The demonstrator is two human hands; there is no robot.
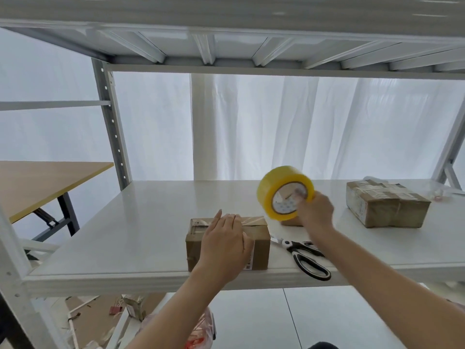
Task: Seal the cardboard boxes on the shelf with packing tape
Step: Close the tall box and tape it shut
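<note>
The left hand [225,244] lies flat on top of the small cardboard box [260,248], palm down, fingers straight and pressed close together, the thumb set a little apart on the left. The fingertips reach the far top edge of the box, where a strip of clear tape is stretched across the lid. The box stands near the front edge of the white shelf [125,235], with a printed label on its near side.

Just right of the box, black-and-white scissors [305,255] lie on the shelf, blades closed and pointing toward the box, handles toward the front edge, partly under the right forearm.

The right hand [314,209] holds the roll of yellow tape [285,192] up above the shelf, fingers curled into the roll's core and the thumb side against its outer rim. The roll is tilted, its open face toward the camera. Something brown sits on the shelf right below this hand, mostly hidden.

Further right, a larger box [385,204] rests on the shelf, well apart from the first, its top crossed with tape.

White curtains [251,127] hang behind the shelf, and another shelf deck runs overhead. A wooden table [37,182] stands to the left. On the floor below lie scraps and a red binder clip [115,309].
</note>
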